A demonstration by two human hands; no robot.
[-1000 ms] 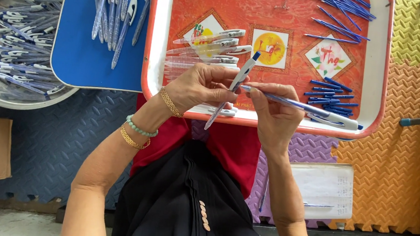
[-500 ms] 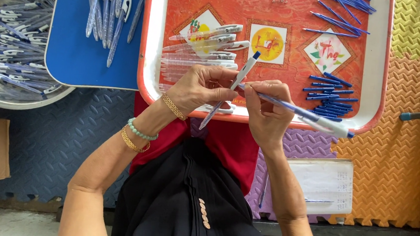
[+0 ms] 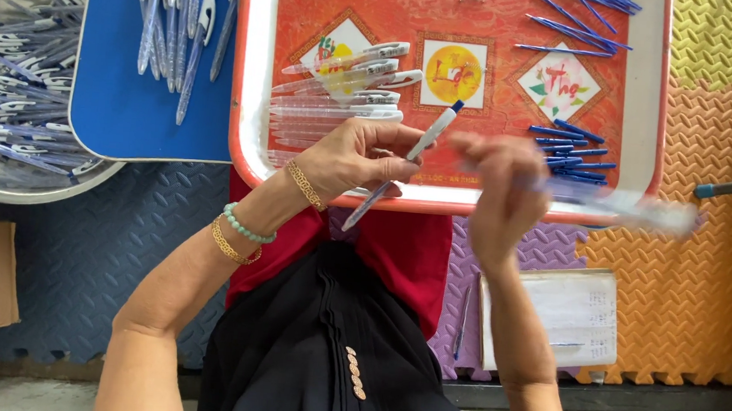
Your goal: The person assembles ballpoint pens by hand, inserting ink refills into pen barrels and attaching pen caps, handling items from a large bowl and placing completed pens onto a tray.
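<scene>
- left hand point(image 3: 361, 158): closed round a pen point(image 3: 403, 161), pinched near its middle; the pen's long axis runs on a slant, blue tip up and to the right over the tray point(image 3: 254, 86), the other end down and left, past the tray's near rim.
- right hand point(image 3: 500, 189): blurred; fingers closed on a second pen point(image 3: 632, 207), a pale smeared streak lying almost level and reaching rightward from the hand over the tray's near rim.
- relation: the two hands sit near each other, not touching; the slanted pen's upper tip lies just left of the right hand, so the left hand is the nearer to it.
- clear barrels point(image 3: 339, 101): stacked on the tray's left half, just beyond the left hand.
- blue refills point(image 3: 571, 151): loose on the tray's right half, beyond the right hand.
- blue board point(image 3: 123, 111) and bowl point(image 3: 13, 95): well to the left, both holding more pens.
</scene>
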